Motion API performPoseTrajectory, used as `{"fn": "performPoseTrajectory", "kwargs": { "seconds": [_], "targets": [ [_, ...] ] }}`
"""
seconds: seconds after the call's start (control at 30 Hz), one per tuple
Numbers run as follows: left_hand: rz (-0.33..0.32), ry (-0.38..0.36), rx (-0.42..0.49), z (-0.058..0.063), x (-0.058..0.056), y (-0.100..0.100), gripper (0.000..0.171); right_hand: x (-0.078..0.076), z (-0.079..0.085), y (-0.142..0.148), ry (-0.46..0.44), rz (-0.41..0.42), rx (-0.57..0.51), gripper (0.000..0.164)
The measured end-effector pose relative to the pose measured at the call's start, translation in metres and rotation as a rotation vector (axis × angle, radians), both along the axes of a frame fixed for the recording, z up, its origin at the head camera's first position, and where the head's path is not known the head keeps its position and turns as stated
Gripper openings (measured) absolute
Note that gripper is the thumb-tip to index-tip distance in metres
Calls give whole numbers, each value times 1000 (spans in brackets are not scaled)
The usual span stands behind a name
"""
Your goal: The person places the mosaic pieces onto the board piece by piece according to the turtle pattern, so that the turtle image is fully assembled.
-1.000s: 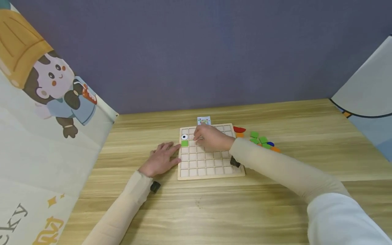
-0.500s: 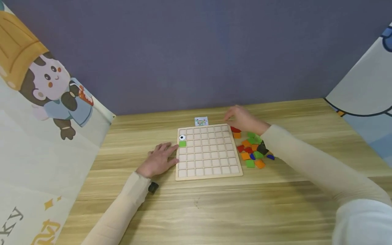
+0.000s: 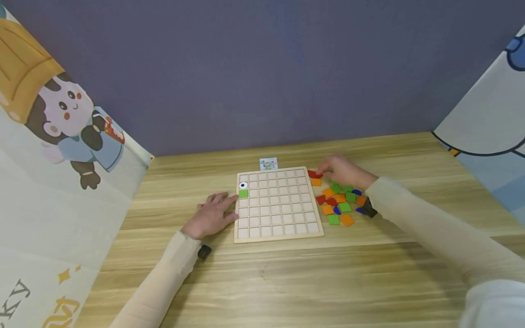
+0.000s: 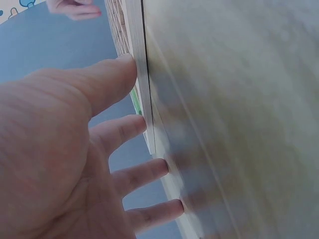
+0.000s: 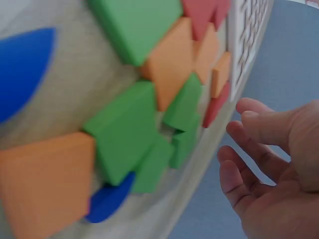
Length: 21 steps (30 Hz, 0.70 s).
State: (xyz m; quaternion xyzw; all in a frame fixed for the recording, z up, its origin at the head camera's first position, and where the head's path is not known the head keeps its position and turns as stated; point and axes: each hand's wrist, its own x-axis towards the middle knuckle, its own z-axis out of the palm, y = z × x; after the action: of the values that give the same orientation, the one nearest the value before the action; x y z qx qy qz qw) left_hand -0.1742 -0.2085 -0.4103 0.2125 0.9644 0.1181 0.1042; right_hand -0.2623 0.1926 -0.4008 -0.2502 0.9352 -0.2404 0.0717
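Note:
A wooden grid board (image 3: 279,238) lies on the table, with a white eye tile (image 3: 243,185) and a green square tile (image 3: 244,194) in its left column. My left hand (image 3: 211,215) has its fingers spread at the board's left edge; in the left wrist view, the thumb (image 4: 112,82) and index fingertip touch that edge. Beyond the board's upper right corner, my right hand (image 3: 343,172) hovers by a red rounded piece (image 3: 313,174). The right wrist view shows its fingers (image 5: 254,144) loosely bent, with nothing between them and the red piece a little apart from the fingertips.
Right of the board lie several loose flat pieces, among them an orange square (image 3: 347,220), a green square (image 3: 334,220) and a blue rounded piece (image 3: 337,210). A small picture card (image 3: 268,164) lies behind the board. A dark partition (image 3: 287,77) rises at the table's back.
My right hand has moved from over the board's upper left area to the right, past the upper right corner to the red piece. The left hand stays at the board's edge.

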Motion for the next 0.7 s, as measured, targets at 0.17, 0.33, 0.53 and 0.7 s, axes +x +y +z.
{"fn": "performPoseTrajectory", "kwargs": {
  "seconds": [0.17,0.33,0.53,0.7],
  "targets": [
    [3,0,-3,-1,0,0,62,1,-8,5,1,23,5,25],
    [7,1,2,-1,0,0,62,2,-11,11,-59,-35,-30,34],
    [9,1,5,-2,0,0,62,-1,-12,14,-62,-115,-22,24],
    [15,-3,12,-2,0,0,62,-4,-13,11,-57,-127,-29,25]
  ]
}}
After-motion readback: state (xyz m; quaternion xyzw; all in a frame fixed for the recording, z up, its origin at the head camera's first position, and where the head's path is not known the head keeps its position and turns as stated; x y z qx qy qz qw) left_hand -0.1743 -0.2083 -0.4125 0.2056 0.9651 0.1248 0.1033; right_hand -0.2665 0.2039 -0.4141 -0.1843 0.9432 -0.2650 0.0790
